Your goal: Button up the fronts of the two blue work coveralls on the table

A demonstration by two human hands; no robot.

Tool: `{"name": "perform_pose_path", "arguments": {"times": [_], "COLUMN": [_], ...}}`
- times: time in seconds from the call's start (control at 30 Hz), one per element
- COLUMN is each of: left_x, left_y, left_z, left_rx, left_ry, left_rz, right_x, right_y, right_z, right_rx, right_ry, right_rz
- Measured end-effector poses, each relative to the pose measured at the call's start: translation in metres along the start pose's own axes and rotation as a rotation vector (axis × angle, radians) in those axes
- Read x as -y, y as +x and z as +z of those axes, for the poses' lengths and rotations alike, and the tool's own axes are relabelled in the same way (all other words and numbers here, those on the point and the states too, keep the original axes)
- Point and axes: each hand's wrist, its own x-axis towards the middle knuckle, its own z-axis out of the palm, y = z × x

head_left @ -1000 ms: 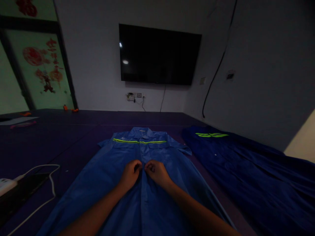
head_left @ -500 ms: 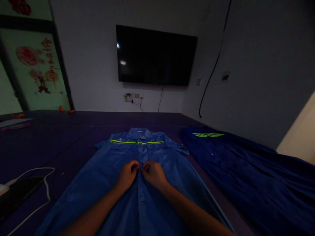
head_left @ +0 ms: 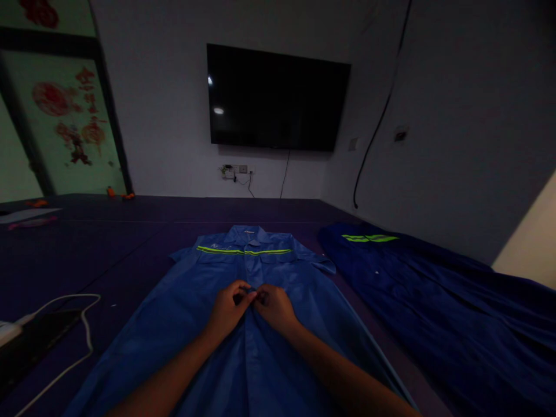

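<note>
A blue short-sleeved work shirt point(head_left: 191, 313) lies face up with its collar away from me and a yellow-green stripe across the chest. My left hand point(head_left: 231, 302) pinches the front placket a little below the chest pockets, thumb and forefinger curled together. Right beside it, my right hand point(head_left: 273, 307) grips the same placket, its fingertips meeting those of the left. Any button between the fingertips is too small and dark to make out.
Dark blue clothing point(head_left: 417, 301) with a yellow-green stripe lies to the right. At left, a white cable point(head_left: 89, 330) runs past a dark flat object point(head_left: 43, 341). A television point(head_left: 278, 98) hangs on the far wall. Small orange items point(head_left: 128, 197) sit near the door.
My hands have come together on the placket; before, a small gap lay between them. The left thumb now reaches across to the right fingertips. The shirt has stayed in place.
</note>
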Motion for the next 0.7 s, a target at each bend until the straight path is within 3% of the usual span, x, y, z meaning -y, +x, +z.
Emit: {"name": "perform_pose_path", "arguments": {"times": [0.7], "left_x": [0.016], "left_y": [0.005], "left_z": [0.004], "left_rx": [-0.007], "left_ry": [0.068], "left_rz": [-0.039], "right_x": [0.008], "right_y": [-0.004], "right_z": [-0.004], "right_rx": [0.018], "right_ry": [-0.065], "right_rz": [-0.029]}}
